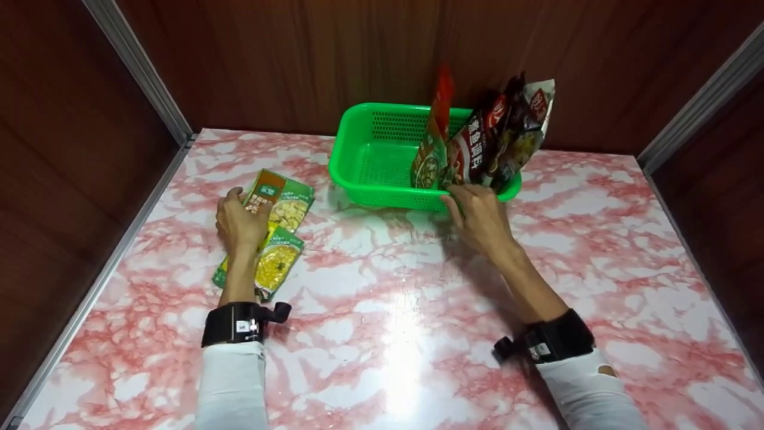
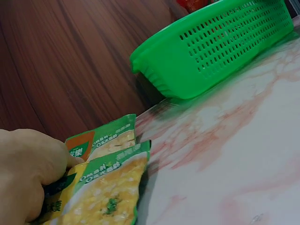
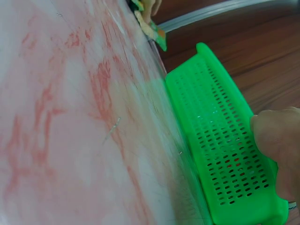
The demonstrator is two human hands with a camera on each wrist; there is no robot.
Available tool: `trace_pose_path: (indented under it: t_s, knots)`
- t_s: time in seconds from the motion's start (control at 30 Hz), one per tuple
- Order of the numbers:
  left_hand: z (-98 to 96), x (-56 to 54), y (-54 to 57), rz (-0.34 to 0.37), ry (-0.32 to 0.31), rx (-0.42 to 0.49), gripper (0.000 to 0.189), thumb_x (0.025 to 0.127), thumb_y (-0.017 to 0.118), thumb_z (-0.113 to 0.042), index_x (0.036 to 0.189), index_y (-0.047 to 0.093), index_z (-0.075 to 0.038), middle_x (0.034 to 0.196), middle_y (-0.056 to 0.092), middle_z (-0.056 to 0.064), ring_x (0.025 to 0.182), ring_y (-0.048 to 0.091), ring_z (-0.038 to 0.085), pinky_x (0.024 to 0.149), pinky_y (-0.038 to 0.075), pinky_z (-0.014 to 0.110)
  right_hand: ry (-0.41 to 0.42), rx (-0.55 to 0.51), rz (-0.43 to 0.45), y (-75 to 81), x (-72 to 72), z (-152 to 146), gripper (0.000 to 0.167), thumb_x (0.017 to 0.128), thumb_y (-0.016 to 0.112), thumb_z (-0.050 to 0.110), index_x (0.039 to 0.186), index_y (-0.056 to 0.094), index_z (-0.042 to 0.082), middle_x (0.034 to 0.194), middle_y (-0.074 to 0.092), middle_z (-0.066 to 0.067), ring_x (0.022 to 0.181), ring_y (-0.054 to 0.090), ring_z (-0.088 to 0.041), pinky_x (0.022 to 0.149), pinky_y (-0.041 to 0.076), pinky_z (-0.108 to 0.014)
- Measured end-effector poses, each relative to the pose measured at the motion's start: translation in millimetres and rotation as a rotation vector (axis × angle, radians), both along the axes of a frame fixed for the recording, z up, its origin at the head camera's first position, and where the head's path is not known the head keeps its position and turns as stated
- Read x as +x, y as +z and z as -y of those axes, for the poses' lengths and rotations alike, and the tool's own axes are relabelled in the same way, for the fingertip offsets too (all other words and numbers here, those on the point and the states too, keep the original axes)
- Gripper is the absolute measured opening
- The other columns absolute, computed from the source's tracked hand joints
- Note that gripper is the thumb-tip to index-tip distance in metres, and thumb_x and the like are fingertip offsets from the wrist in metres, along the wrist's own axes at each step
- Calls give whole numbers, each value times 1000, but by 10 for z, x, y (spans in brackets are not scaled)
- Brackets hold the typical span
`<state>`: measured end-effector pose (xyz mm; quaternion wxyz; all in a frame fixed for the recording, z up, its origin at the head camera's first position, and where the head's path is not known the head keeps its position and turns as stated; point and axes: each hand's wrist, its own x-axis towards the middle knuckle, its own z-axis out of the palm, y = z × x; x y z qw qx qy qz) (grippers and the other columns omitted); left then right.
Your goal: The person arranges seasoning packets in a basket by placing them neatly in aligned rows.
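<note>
At the left, my left hand [image 1: 242, 224] grips two flat soup packets, its thumb lying over their printed faces. The farther packet [image 1: 289, 206] is green with an orange-brown corner; the nearer packet [image 1: 277, 263] is yellow and green and overlaps it. Part of both is hidden under the hand. My right hand [image 1: 480, 215] holds the near rim of a green plastic basket [image 1: 382, 196], close to its right end, fingers over the edge and thumb outside. Just behind those fingers, a dark red seasoning bag [image 1: 471, 146] stands in the basket.
Also upright in the basket are a red-and-green bag [image 1: 433, 152] and a dark bag with a pale top corner [image 1: 528, 131]. The basket stands against the brown wood-grain back panel [image 1: 268, 65]. Metal-edged side panels border the red-and-white marbled table [image 1: 370, 286].
</note>
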<state>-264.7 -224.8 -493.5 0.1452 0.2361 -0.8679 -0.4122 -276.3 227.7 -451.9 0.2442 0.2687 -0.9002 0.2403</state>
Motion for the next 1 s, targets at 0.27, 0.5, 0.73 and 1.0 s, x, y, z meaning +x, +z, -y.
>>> trace_pose_path:
  t_s: [0.27, 0.5, 0.73, 1.0]
  knots:
    - [65, 10, 99, -90, -30, 162, 51, 107, 77, -24, 154, 67, -3, 145, 73, 27, 138, 64, 48, 123, 48, 62, 1, 6, -11, 15, 1, 7, 34, 115, 68, 23, 122, 81, -7, 108, 81, -28, 97, 80, -46, 86, 68, -58]
    - [36, 0, 253, -199, -25, 262, 39, 110, 75, -22, 144, 71, -4, 130, 76, 23, 113, 72, 31, 103, 60, 43, -2, 9, -7, 25, -1, 5, 33, 115, 67, 22, 122, 81, -7, 108, 81, -28, 98, 80, -47, 87, 68, -58]
    - [-86, -6, 409, -355, -36, 304, 28, 110, 74, -17, 132, 72, 1, 120, 76, 14, 101, 68, 10, 87, 55, 22, 2, -5, -14, 6, -7, 6, 32, 114, 70, 21, 120, 81, -8, 107, 81, -29, 97, 80, -47, 86, 69, -58]
    - [-276, 35, 709, -560, -81, 419, 27, 108, 77, -13, 130, 74, 2, 109, 77, 6, 97, 72, 12, 86, 57, 26, -3, 0, -4, 5, 3, 5, 34, 114, 69, 22, 122, 81, -8, 110, 82, -29, 100, 81, -47, 87, 69, -59]
